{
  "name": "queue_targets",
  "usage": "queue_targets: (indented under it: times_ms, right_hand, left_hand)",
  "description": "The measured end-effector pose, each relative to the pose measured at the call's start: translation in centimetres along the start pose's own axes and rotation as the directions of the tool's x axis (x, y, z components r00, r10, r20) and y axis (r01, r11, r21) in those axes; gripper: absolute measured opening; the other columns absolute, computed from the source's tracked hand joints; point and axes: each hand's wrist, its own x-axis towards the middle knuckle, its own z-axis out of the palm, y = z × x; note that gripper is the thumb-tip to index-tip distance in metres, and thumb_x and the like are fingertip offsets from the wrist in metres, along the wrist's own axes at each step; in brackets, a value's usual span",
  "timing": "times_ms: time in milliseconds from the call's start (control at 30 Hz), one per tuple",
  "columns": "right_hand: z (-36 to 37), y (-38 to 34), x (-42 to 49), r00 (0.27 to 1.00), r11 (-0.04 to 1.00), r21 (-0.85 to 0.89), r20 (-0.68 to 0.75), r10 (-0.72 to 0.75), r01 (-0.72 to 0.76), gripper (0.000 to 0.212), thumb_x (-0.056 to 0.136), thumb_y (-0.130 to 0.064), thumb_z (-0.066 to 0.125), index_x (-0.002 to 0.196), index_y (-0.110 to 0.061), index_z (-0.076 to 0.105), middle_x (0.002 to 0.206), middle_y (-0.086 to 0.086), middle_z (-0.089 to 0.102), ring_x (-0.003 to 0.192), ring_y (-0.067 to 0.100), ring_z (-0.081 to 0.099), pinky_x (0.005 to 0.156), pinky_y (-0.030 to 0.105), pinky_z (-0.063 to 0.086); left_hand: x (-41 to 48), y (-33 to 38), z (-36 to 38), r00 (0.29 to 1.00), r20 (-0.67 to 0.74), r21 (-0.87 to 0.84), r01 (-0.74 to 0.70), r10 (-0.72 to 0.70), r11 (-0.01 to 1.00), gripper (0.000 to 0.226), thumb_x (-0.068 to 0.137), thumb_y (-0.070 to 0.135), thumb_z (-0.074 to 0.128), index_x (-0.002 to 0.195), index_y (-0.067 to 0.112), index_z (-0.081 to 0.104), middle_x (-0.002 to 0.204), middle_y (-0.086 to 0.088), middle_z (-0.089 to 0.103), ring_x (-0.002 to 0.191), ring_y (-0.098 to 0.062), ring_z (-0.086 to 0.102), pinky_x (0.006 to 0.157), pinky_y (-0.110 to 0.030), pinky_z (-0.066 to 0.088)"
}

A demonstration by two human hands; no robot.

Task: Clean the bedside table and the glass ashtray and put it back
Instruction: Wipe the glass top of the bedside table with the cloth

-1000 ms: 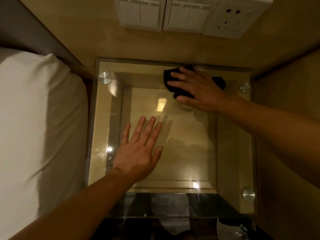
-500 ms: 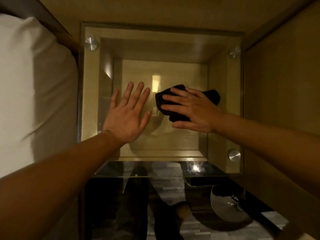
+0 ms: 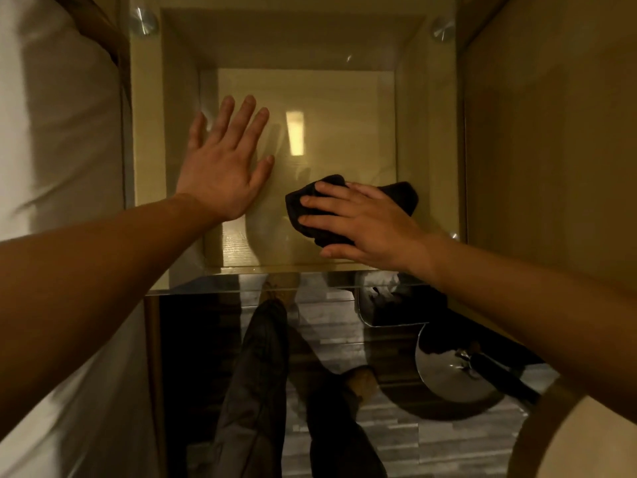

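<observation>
The bedside table (image 3: 148, 98) has a clear glass top on round metal studs over a beige wooden box. My left hand (image 3: 224, 163) lies flat on the glass at its left side, fingers spread, holding nothing. My right hand (image 3: 362, 225) presses a black cloth (image 3: 403, 196) flat on the glass near the front right. The cloth shows past the fingertips and behind the knuckles. No glass ashtray is in view.
A white bed (image 3: 51, 132) runs along the left of the table. A wooden panel (image 3: 551, 115) closes the right side. Below the front edge are my legs (image 3: 262, 391), a striped floor and a shiny round chair base (image 3: 448, 381).
My right hand has drawn the cloth from the far edge of the glass toward the front edge. The left hand stayed flat on the glass. The view tilted downward.
</observation>
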Motion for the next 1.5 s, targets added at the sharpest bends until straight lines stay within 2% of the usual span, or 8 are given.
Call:
queue_targets:
  times_ms: [333,467,633,800,1000,1233,1367,1500]
  right_hand:
    - [4.2,-5.5,-5.0,0.993,0.972,0.235,-0.117,0.002,0.026,0.033,0.097,-0.031,0.062,0.128,-0.026,0.07,0.143,-0.007,0.063,0.142,0.016,0.048,0.107,0.031,0.033]
    - [2.7,-6.9,-6.3,0.994,0.892,0.449,-0.064,0.094,-0.055,0.03,0.094,-0.028,0.065,0.121,-0.018,0.074,0.133,-0.003,0.07,0.135,0.013,0.054,0.11,0.008,0.024]
    - [-2.7,-5.0,-7.5,0.902,0.364,0.832,0.334,0.274,-0.419,0.028,0.099,-0.021,0.065,0.125,-0.03,0.071,0.118,-0.004,0.075,0.105,0.017,0.071,0.087,0.033,0.059]
    - [-7.8,0.7,-7.0,0.797,-0.054,0.948,0.293,0.528,-0.313,0.027,0.086,-0.026,0.064,0.11,-0.03,0.075,0.098,-0.009,0.077,0.09,0.008,0.07,0.076,0.019,0.053]
    - [-14.4,10.7,0.3,0.695,0.23,0.938,0.017,0.719,-0.261,0.022,0.101,-0.02,0.058,0.121,-0.028,0.064,0.098,-0.009,0.069,0.076,-0.007,0.068,0.068,0.015,0.054]
    - [-17.0,20.4,10.9,0.829,0.682,0.62,-0.088,0.552,-0.388,0.037,0.103,-0.025,0.059,0.14,-0.024,0.059,0.131,-0.009,0.061,0.108,-0.012,0.059,0.09,0.001,0.041]
    - [-13.8,22.3,12.3,0.928,0.916,0.161,0.003,0.372,-0.368,0.053,0.1,-0.06,0.044,0.15,-0.041,0.045,0.162,-0.012,0.04,0.152,0.013,0.03,0.121,0.043,0.024]
    - [-13.0,22.2,11.7,0.944,0.938,0.118,-0.016,0.33,-0.326,0.058,0.099,-0.064,0.036,0.151,-0.04,0.043,0.165,-0.014,0.034,0.156,0.013,0.019,0.12,0.046,0.018]
  left_hand:
    - [0.4,0.0,-0.8,0.996,0.086,-0.016,0.018,-0.017,1.0,0.071,0.105,0.063,0.014,0.167,0.03,0.001,0.177,0.001,-0.004,0.162,-0.022,-0.009,0.128,-0.058,-0.006]
    - [0.4,1.3,-1.2,0.997,0.033,-0.158,0.078,-0.074,0.984,0.069,0.106,0.057,0.028,0.167,0.03,0.01,0.177,0.002,0.001,0.163,-0.022,-0.004,0.127,-0.058,-0.003]
    - [1.5,7.5,-0.9,1.0,-0.022,-0.228,-0.02,0.015,0.974,0.065,0.108,0.052,0.031,0.167,0.032,0.011,0.177,0.004,0.001,0.163,-0.021,-0.004,0.128,-0.056,0.0]
    - [3.5,10.2,0.2,0.998,0.059,-0.158,0.023,-0.014,0.987,0.067,0.107,0.059,0.014,0.167,0.033,-0.002,0.176,0.004,-0.01,0.161,-0.021,-0.016,0.128,-0.059,-0.006]
    - [3.6,10.2,0.9,0.997,0.073,-0.071,0.023,-0.017,0.997,0.067,0.107,0.059,0.005,0.165,0.031,-0.011,0.174,0.003,-0.016,0.16,-0.023,-0.021,0.128,-0.06,-0.007]
    - [3.9,10.0,0.9,0.992,0.125,-0.068,0.02,-0.012,0.997,0.068,0.106,0.058,0.006,0.164,0.031,-0.016,0.172,0.002,-0.024,0.158,-0.021,-0.029,0.126,-0.058,-0.017]
    - [3.9,10.0,1.1,0.992,0.124,-0.058,0.012,-0.005,0.998,0.068,0.106,0.059,0.005,0.165,0.03,-0.013,0.173,0.001,-0.021,0.159,-0.022,-0.026,0.126,-0.059,-0.015]
    - [4.0,9.8,1.3,0.992,0.127,-0.039,0.002,0.003,0.999,0.068,0.107,0.058,0.007,0.166,0.028,-0.009,0.174,0.0,-0.016,0.16,-0.025,-0.021,0.126,-0.059,-0.014]
